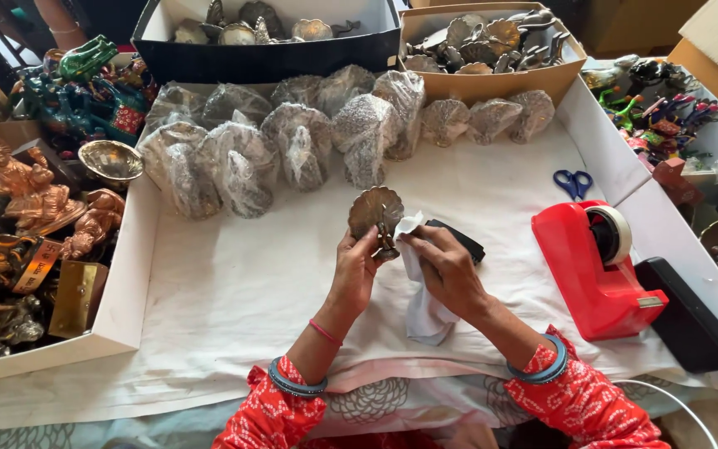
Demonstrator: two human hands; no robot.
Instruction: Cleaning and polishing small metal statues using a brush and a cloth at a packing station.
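My left hand [355, 266] holds a small brass peacock figurine [376, 214] with a fanned tail, upright over the white sheet [234, 291]. My right hand [446, 266] grips a white cloth [421, 312] and presses its upper end against the figurine's front. The rest of the cloth hangs down between my forearms. A black flat object [463, 239] lies just behind my right hand.
Several plastic-wrapped figurines [292, 137] lie in rows at the back. Behind them stand a dark box [268, 37] and a tan box [492, 50] of unwrapped metal pieces. A red tape dispenser [600, 270], blue scissors [573, 183] and a black case [691, 316] sit right. Copper statues [18, 216] fill the left.
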